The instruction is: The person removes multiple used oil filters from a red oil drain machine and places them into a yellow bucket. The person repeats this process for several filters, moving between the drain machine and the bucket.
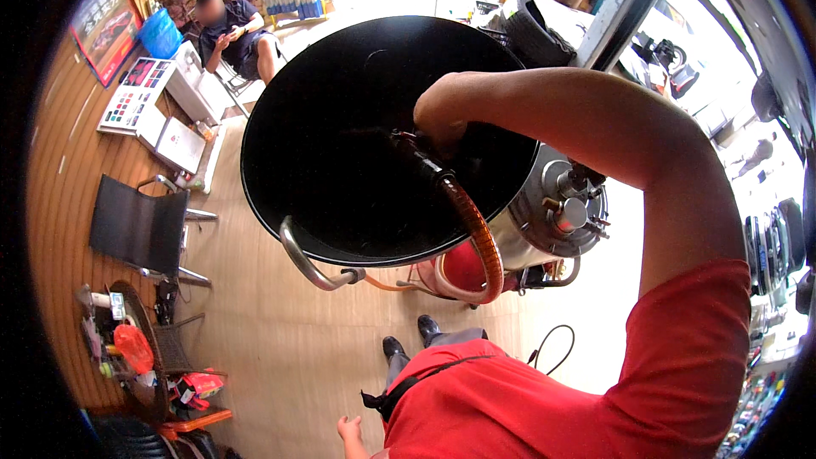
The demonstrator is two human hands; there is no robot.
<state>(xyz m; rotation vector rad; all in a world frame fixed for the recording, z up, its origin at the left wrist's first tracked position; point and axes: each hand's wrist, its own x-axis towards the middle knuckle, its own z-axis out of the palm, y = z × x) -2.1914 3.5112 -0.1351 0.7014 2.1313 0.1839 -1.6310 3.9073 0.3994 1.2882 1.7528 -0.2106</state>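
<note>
In front of me is a large round black basin (323, 195) with a curved metal handle (304, 259) at its near rim. My right arm bends over the far right rim, and my right hand (438, 119) hangs inside the basin, its fingers lost in the dark. Beside that hand lies the black grip (421, 157) of a hose; whether I grasp it cannot be made out. From this grip an amber ribbed hose (480, 234) curves over the near rim and down. My left hand (348, 430) is low beside my body, partly cut off, fingers loosely apart and holding nothing visible.
A metal tank (548, 212) with fittings on its lid stands right of the basin. Left are a black chair (140, 225) and a cluttered round table (140, 357). A seated person (234, 34) is at the far left. A black cable loop (557, 348) lies on the floor.
</note>
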